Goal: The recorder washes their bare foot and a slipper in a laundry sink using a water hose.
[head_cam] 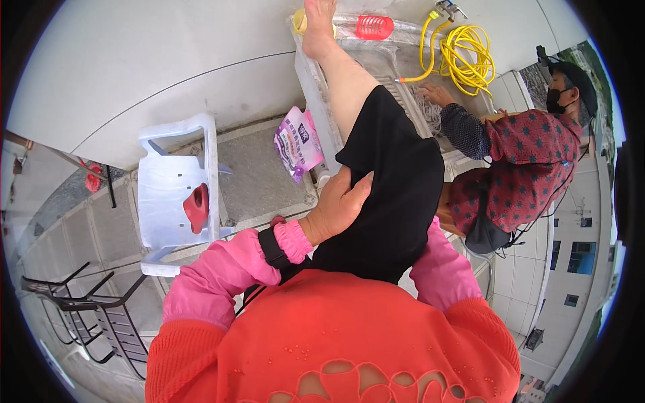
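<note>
My left hand rests on the black cloth over my raised leg, its thumb and fingers spread around the fabric at the thigh; whether it pinches the cloth is unclear. My right hand is hidden behind that leg, and only its pink sleeve shows. The bare foot is up on the rim of a stone wash sink, beside a yellow round thing. A red plastic slotted piece lies on the far rim.
A co-worker reaches into the sink at the right. A coiled yellow hose hangs by the tap. On the floor stand a washing powder bag and a pale plastic chair bearing a red shoe. Black metal chairs are at lower left.
</note>
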{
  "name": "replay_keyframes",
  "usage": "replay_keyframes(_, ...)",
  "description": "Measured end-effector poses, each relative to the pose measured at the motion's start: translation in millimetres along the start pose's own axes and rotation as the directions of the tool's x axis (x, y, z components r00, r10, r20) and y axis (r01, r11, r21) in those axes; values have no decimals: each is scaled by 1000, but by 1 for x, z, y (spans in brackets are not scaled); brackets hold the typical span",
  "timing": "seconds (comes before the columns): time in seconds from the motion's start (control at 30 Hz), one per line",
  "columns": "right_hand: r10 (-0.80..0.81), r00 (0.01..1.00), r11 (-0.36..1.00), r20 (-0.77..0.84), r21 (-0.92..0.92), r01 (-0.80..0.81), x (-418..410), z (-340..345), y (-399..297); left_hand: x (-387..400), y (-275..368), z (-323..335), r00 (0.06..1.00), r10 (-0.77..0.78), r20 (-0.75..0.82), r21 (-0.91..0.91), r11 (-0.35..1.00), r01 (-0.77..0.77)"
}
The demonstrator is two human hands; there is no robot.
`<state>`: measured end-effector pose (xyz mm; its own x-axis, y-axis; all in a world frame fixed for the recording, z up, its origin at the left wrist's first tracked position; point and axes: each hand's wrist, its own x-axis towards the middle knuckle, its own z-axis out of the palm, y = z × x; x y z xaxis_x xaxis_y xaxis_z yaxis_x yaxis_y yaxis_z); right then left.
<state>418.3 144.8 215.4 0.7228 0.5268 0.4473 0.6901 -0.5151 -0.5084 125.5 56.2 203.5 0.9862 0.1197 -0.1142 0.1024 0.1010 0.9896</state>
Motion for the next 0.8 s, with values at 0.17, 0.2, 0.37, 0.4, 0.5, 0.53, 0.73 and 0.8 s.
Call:
replay_keyframes(0.17,-183,983,757,4,-637,144,-10,3,66,9,-24,15,981,170,-97,-60,982,-177)
replay_keyframes(0.2,-121,993,760,-5,-644,90,-21,-20,103,9,-14,23,989,143,19,-21,989,-143)
replay_keyframes(0.37,107,993,653,40,-757,-40,-42,0,191,24,-25,36,985,101,140,-42,994,-96)
replay_keyframes(0.4,144,988,909,-61,-385,-157,-40,7,192,26,-29,35,984,92,152,-6,996,-92)
replay_keyframes(0.5,421,901,876,-103,306,-374,-41,18,176,34,-45,13,966,-62,250,6,998,63)
replay_keyframes(0.53,584,806,737,-95,478,-478,-38,-11,188,43,-46,16,958,-35,284,-98,993,66)
replay_keyframes(0.73,646,763,499,30,740,-452,-48,-27,115,147,-79,-50,999,-28,18,270,962,23)
replay_keyframes(0.8,677,735,499,-34,756,-424,-45,-27,111,195,-72,-54,998,-57,-23,184,981,61)
